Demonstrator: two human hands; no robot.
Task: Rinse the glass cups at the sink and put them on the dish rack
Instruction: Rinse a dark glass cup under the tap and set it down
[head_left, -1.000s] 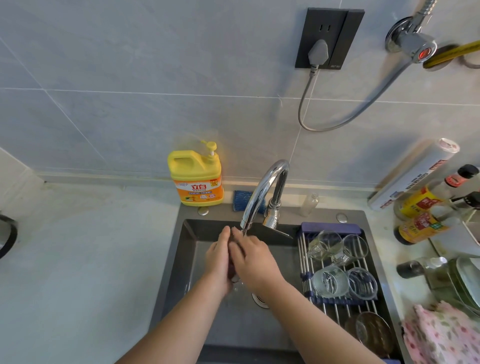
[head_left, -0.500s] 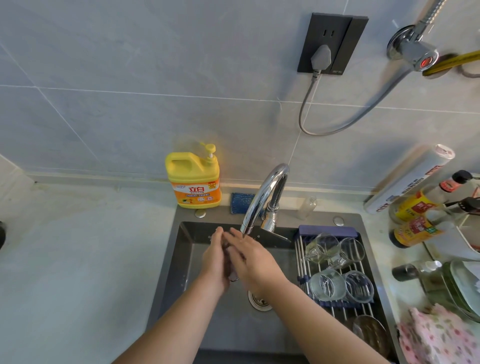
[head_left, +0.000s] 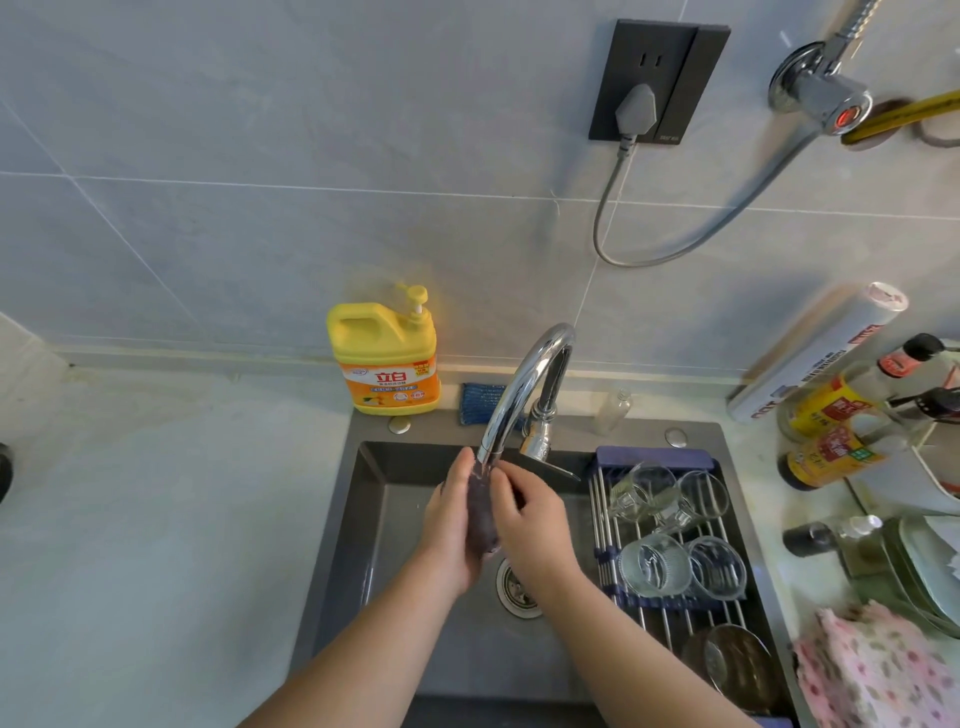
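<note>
Over the middle of the dark sink (head_left: 384, 525), a glass cup (head_left: 480, 519) is held upright between both hands, its mouth right under the tip of the chrome faucet (head_left: 522, 384). The left hand (head_left: 449, 525) wraps the cup's left side with fingers curled behind it. The right hand (head_left: 537, 530) grips the right side, its fingertips (head_left: 506, 475) curled at the rim. The cup hangs above the drain (head_left: 515, 590), clear of the sink floor.

Across the right side of the sink lies a roll-up dish rack (head_left: 670, 629). A far pair of cups (head_left: 641, 491) lies tipped on its bars near the back edge, and a near pair of cups (head_left: 655, 566) stands just in front of them. A metal bowl (head_left: 737, 667) sits at the rack's front end.

On the counter behind the sink's back left corner stands a yellow detergent bottle (head_left: 387, 358), with a blue scouring pad (head_left: 480, 402) beside it. Sauce bottles (head_left: 831, 431) stand off the sink's back right corner, and a pink cloth (head_left: 878, 675) lies at the front right
</note>
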